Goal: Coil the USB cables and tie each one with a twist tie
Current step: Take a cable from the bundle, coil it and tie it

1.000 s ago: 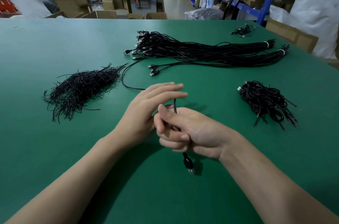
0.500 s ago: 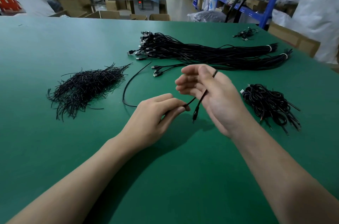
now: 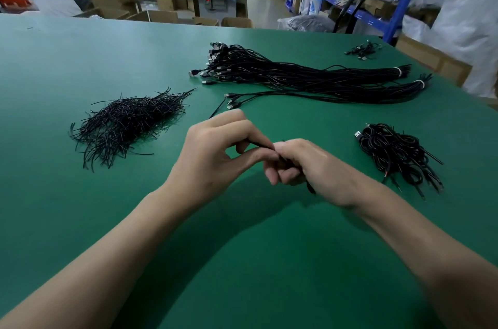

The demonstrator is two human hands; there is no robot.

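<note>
Black USB cable [image 3: 259, 144] is stretching sideways between our hands, right of the twist-tie pile [image 3: 126, 121]: our left hand [image 3: 213, 158] is pinching it, our right hand [image 3: 315, 169] is curling round the gathered part, and the slack is trailing beyond the left.

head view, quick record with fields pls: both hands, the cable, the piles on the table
left hand: pinches the black cable between thumb and fingers
right hand: fingers curled round the same cable, one end poking out below
twist ties: loose heap, left of the hands
uncoiled cables: long bundles, far centre to right
coiled cables: pile right of the hands
table: green surface
</note>
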